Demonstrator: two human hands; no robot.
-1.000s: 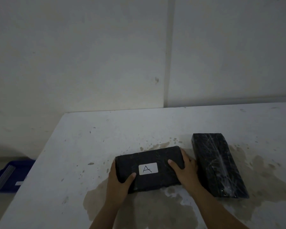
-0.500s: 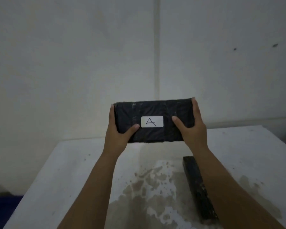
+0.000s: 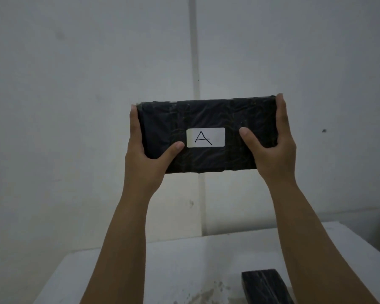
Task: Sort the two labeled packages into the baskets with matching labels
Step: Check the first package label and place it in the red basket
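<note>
A black wrapped package (image 3: 206,115) with a white label reading "A" (image 3: 205,137) is held up in the air in front of the wall. My left hand (image 3: 144,156) grips its left end, thumb across the front. My right hand (image 3: 274,150) grips its right end the same way. A second black package (image 3: 263,286) lies on the white table (image 3: 184,270) at the bottom right, its label not visible and partly hidden by my right forearm. No basket is in view.
A pale wall with a vertical seam (image 3: 194,62) fills the background. The table's right edge (image 3: 360,244) runs down at the right, and its left edge falls off at the lower left.
Both hands lifted the "A" package off the table and raised it to face height. The view tilted up, so the second package dropped toward the bottom of the frame.
</note>
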